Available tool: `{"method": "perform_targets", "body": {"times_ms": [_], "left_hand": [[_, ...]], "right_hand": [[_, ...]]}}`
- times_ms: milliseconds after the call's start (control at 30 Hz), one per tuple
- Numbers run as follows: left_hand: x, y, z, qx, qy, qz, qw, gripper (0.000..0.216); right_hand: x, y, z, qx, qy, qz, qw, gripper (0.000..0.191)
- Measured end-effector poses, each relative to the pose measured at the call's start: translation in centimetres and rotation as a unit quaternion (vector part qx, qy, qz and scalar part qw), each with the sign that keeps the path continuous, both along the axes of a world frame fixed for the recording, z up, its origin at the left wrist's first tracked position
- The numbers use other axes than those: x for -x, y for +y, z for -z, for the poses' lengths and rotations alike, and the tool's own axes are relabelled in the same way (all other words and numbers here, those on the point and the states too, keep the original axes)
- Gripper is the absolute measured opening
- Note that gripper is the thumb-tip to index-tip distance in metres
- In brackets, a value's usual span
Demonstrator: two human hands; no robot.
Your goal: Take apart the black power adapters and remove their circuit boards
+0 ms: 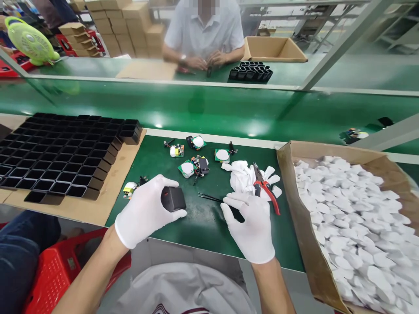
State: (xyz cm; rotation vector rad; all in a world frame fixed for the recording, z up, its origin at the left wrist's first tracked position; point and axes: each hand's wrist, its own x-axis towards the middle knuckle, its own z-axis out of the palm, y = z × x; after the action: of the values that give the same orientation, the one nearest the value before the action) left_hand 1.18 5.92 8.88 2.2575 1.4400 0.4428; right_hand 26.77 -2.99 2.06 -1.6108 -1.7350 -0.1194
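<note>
Both my hands wear white gloves over a dark green mat (203,222). My left hand (145,211) is closed around a small black plastic housing (173,199), held just above the mat. My right hand (250,224) pinches black tweezers (211,198) whose tips point left toward the housing. Red-handled pliers (266,187) lie on a small heap of white pads (242,174) just beyond my right hand. Several small green circuit boards with white discs (188,168) lie scattered farther back on the mat.
Rows of empty black housings (59,152) stand on cardboard at the left. A cardboard box (294,209) full of white pads sits at the right. A green conveyor belt (209,109) runs behind. Across it a person in a pale shirt (204,32) works. A red crate (55,274) is below left.
</note>
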Motion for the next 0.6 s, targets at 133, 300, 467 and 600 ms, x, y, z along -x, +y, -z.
{"method": "perform_targets", "body": {"times_ms": [133,300,467,600], "left_hand": [[-0.2,0.2,0.1,-0.033,0.008,-0.028,0.999,0.057],[0.0,0.9,0.3,0.012,-0.015,-0.035,0.999,0.056],[0.3,1.6,0.0,0.091,-0.059,-0.069,0.992,0.056],[0.2,1.6,-0.1,0.067,-0.035,-0.076,0.994,0.059]], "right_hand": [[-0.4,0.1,0.1,0.019,0.019,-0.044,0.999,0.011],[-0.3,0.2,0.1,0.032,0.014,-0.056,0.998,0.014],[-0.3,0.1,0.1,0.014,0.03,-0.047,0.998,0.013],[-0.3,0.1,0.1,0.012,0.036,-0.047,0.998,0.014]]}}
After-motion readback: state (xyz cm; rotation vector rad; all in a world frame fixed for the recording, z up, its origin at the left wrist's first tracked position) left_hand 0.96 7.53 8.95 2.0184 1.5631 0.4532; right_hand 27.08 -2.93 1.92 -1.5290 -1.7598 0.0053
